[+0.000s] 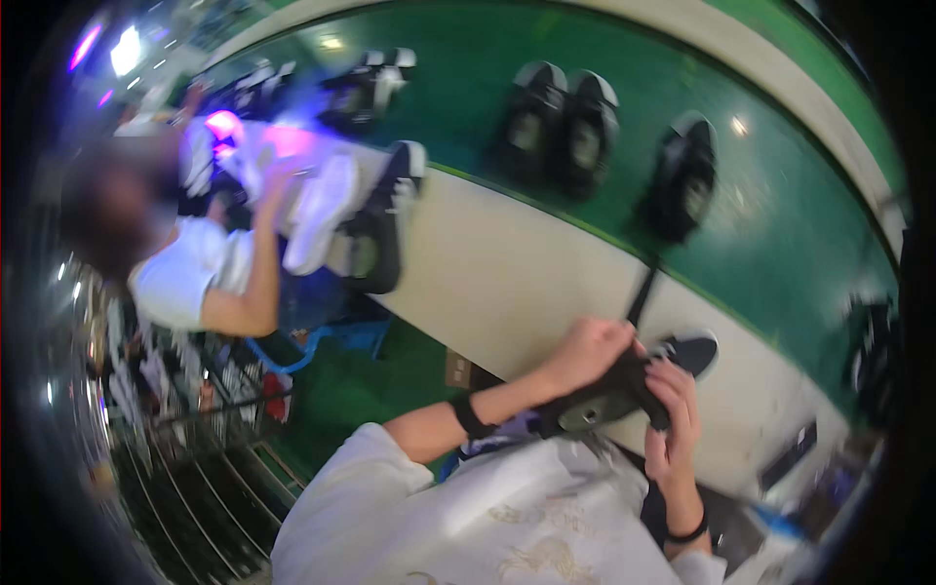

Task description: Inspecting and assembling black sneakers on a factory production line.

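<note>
While the bare left hand (pixel 591 349) is clenched, fingers curled in at the lower end of a narrow, dark, flat strip (pixel 644 291), the bare right hand (pixel 673 402) grips a black low-top shoe with a white toe cap (pixel 597 398), fingers bent over its side. Strip rises away past the left hand; its exact kind can't be told. Gripped shoe sits between both hands, toe pointing beyond the right hand, heel end below the left hand, near the white shirt (pixel 507 517).

Past the hands, a cream worktop (pixel 478 263), then a glossy green surface (pixel 780 224). On the green: a pair of black white-toed shoes (pixel 589 132) straight beyond the left hand, one single black shoe (pixel 685 175) up and right of it. Right of the right hand, on the worktop, a small black oblong object (pixel 788 455).

Well left of the left hand, a co-worker in a white short sleeve (pixel 185 278), blurred, one hand near a white shoe (pixel 324 210). Lower left of that hand, a metal-bar rack (pixel 205 487).
</note>
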The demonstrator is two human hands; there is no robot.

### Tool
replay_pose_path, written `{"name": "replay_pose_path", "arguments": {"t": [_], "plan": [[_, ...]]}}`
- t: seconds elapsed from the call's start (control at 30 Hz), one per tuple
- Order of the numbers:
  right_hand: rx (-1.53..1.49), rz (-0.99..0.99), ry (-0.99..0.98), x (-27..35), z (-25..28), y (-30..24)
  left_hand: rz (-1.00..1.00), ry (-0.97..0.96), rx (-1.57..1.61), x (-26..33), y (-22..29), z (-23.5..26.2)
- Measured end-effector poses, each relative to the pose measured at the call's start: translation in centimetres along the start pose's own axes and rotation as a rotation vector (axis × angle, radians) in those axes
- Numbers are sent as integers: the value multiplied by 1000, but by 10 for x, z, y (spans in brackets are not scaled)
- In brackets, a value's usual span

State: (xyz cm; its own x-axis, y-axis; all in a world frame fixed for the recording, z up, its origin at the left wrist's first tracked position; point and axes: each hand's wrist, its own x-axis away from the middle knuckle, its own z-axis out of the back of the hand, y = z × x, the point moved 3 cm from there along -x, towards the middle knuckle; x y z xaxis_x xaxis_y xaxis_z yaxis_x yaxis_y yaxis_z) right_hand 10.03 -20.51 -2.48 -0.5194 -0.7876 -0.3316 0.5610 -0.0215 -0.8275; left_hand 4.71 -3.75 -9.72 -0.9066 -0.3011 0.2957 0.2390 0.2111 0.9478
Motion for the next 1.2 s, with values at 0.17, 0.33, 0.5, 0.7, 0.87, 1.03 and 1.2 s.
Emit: {"name": "replay_pose_path", "arguments": {"t": [0.17,0.33,0.5,0.7,0.87,1.03,1.2], "plan": [[37,-83,27,-3,-7,-12,183,-539,-29,31,27,22],[-477,-548,274,-8,-14,-18,-161,-226,-817,65,37,-5],[-223,-455,265,-9,-15,-18,-36,-435,-601,31,46,-15],[-150,-314,155,-7,17,-5,25,-629,-22,6,14,0],[115,-146,-145,-19,21,-7,-206,-308,-758,-12,39,9],[226,-164,-309,-37,36,2,-390,161,-592,14,96,13],[90,-135,-583,-66,55,0,-525,-265,-759,93,75,-14]]}}
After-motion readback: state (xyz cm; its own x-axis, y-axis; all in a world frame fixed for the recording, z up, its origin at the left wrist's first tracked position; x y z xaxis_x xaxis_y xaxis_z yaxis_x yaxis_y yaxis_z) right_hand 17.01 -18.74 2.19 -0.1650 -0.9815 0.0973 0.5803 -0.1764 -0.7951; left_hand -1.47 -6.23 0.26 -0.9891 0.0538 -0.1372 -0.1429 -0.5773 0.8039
